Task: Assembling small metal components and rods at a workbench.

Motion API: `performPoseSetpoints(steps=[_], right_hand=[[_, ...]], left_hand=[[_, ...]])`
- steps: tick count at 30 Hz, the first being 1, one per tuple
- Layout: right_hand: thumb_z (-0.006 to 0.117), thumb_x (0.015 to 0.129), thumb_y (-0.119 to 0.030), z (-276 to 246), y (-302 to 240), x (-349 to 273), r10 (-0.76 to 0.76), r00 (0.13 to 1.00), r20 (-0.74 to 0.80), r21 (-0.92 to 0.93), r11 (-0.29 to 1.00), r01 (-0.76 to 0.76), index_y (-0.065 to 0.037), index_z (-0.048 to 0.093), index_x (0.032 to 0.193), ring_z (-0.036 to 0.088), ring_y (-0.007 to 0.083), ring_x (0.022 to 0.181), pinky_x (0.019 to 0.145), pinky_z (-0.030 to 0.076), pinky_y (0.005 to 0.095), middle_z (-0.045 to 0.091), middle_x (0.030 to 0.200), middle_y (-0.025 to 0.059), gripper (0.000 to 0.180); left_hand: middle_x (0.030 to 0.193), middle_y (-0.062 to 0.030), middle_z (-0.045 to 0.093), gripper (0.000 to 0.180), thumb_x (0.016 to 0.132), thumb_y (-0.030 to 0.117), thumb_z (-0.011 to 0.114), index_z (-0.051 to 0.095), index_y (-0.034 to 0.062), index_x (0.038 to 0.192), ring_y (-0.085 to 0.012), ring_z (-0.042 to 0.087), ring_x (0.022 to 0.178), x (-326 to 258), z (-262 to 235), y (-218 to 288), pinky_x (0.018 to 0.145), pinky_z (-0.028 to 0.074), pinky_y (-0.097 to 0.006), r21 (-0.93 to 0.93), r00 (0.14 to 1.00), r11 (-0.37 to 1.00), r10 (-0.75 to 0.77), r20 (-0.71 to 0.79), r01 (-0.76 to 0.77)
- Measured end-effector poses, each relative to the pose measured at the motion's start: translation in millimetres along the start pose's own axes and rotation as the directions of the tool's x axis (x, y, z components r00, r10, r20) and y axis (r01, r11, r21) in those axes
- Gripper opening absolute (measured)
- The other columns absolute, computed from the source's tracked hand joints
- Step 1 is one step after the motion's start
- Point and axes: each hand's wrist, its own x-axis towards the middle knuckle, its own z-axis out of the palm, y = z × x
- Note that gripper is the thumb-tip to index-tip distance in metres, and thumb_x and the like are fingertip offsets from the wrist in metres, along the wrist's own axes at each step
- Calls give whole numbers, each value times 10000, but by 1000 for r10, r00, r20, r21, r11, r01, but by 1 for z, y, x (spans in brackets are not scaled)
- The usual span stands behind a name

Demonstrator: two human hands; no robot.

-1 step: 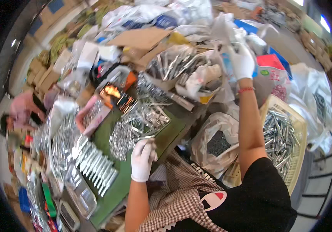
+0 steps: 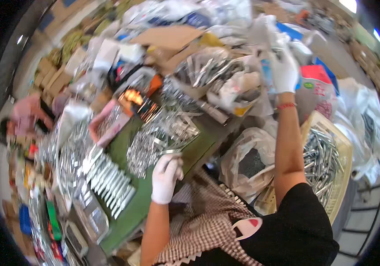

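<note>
My left hand (image 2: 167, 178), in a white glove, is closed on a short, flat metal strip (image 2: 171, 152) at the near edge of the green work mat (image 2: 130, 201). Just beyond it lies a heap of small shiny metal parts (image 2: 148, 148). My right hand (image 2: 284, 71), also gloved in white, reaches far out on the right among plastic bags. Blur and white plastic obscure its fingers, so what it touches is unclear. A pink and white printed bag (image 2: 317, 91) stands beside that wrist.
Metal tubes (image 2: 112, 181) lie in a row on the mat's left. A cream plastic basket (image 2: 344, 164) of metal rods stands below my right arm, near an open plastic bag (image 2: 234, 166) of dark bits. Cardboard (image 2: 167, 39) covers clutter at the back. Another person (image 2: 30, 113) bends at far left.
The whole view shifts slightly, mostly to the right. Both hands keep nearly the same places among the things around them.
</note>
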Motion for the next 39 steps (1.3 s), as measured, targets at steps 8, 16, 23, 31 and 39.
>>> performPoseSetpoints(steps=[8,16,23,31,39], right_hand=[[429,1051,-110,-28,-99,-72,-335,937,94,126,938,323,-36,629,1284,546,105,764,668,442,246,666,1047,54,316],[474,1023,-80,-5,-208,-176,-270,710,650,662,660,-356,4,654,1180,449,43,647,597,342,194,624,875,20,253],[640,895,-67,-14,-327,-219,-744,267,612,790,592,-159,-61,698,1058,674,240,774,722,521,318,699,923,112,174],[545,935,-250,79,-488,-310,-933,-96,347,924,324,202,-116,701,1032,657,342,965,854,521,437,681,1017,136,227],[559,890,-287,169,-557,-416,-832,-223,509,822,392,412,-130,725,1045,662,377,976,860,520,492,706,1026,171,276]], left_hand=[[929,-128,664,172,866,129,681,678,49,1018,-314,644,910,-34,-8,2,784,520,-406,725,811,383,389,436,-573],[941,-98,666,188,800,178,718,685,78,955,-319,632,898,-109,-128,28,812,488,-441,975,751,29,633,-189,221],[899,-83,618,177,801,251,715,662,100,878,-311,605,885,-111,-134,15,786,481,-445,973,774,202,597,-211,110],[921,-88,628,244,815,273,698,624,84,951,-302,624,882,-116,-130,8,756,492,-438,983,789,181,597,-143,42],[911,-125,673,227,840,264,660,665,62,942,-335,648,896,-113,-135,10,743,514,-457,952,803,277,593,-63,-130]])
